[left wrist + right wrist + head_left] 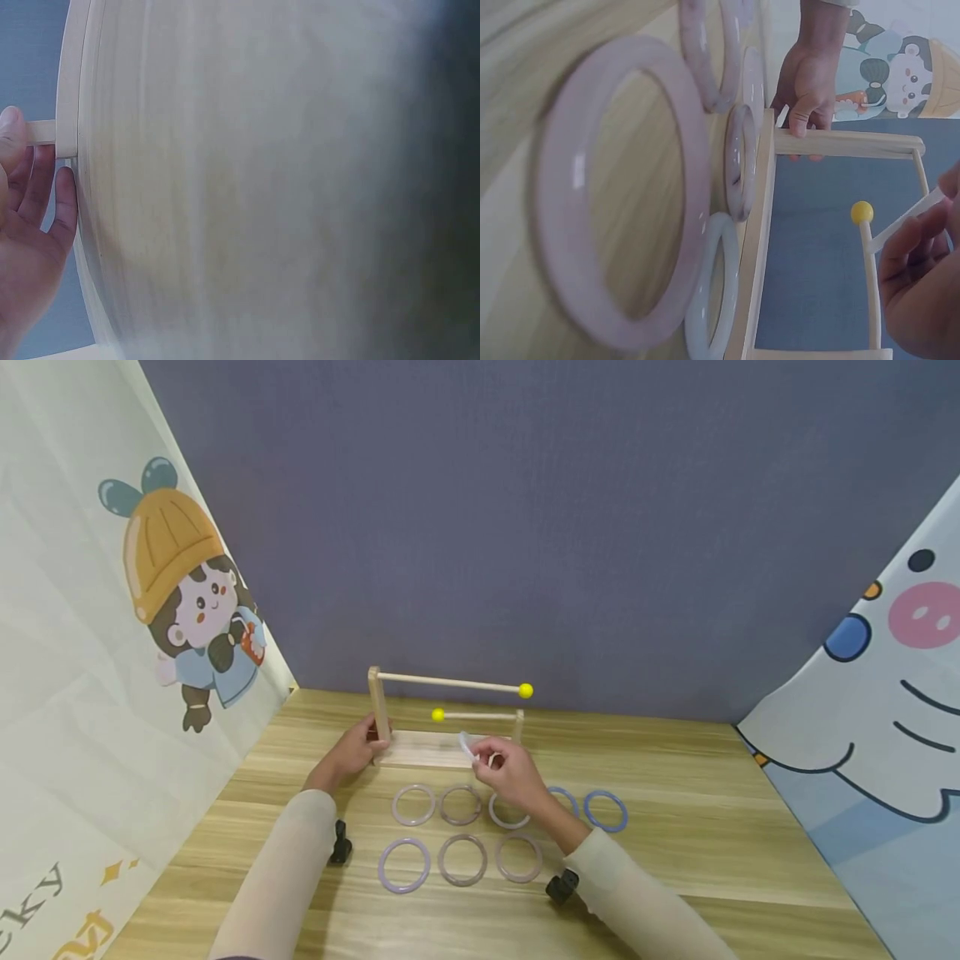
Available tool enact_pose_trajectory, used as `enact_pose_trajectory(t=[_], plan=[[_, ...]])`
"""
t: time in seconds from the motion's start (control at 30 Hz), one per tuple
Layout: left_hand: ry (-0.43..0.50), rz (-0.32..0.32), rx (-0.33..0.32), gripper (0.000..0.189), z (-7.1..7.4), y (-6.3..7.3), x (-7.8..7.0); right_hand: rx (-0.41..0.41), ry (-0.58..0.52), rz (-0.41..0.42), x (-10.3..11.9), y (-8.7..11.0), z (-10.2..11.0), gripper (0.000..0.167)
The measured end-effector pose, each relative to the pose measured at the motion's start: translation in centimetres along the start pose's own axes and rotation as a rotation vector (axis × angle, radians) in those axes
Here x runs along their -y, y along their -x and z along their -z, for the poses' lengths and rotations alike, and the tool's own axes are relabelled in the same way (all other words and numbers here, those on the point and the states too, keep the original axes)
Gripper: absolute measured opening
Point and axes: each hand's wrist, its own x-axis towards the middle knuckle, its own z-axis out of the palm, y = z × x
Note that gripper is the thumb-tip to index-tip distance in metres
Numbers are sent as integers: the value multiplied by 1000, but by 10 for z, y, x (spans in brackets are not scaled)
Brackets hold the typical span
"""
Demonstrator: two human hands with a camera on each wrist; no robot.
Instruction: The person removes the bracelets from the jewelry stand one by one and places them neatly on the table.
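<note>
A wooden bangle stand (427, 749) has a tall left post with a long upper rod (453, 682) and a short right post with a lower rod (480, 717). Both rods end in yellow balls. My left hand (352, 753) grips the foot of the left post, thumb and fingers on either side, as the left wrist view (41, 133) also shows. With my right hand (512, 768) I pinch a whitish bangle (467, 747) close to the lower rod's ball end. Whether it is around that rod I cannot tell.
Two rows of bangles lie in front of the stand, among them a blue bangle (606, 811), a lilac bangle (404, 866) and a pinkish bangle (555, 195). My right forearm covers part of the back row. A dark blue panel (525, 527) rises behind the table (675, 860).
</note>
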Motion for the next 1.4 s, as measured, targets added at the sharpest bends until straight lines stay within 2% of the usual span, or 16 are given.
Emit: enact_pose_trajectory(t=[0.1,0.33,0.63,0.9,1.13,1.4], plan=[[9,12,4,43,0,0,-1,9,18,20,-2,4,4,14],[12,18,8,43,1,1,-3,18,62,-7,-7,15,17,16],[1,2,9,42,0,1,-2,40,118,93,-21,31,37,20],[4,-3,14,42,2,0,0,130,190,155,-35,43,56,21],[7,-20,18,44,2,0,-1,191,206,263,-44,55,67,23],[-10,-8,15,43,2,0,1,287,295,305,-45,68,80,24]])
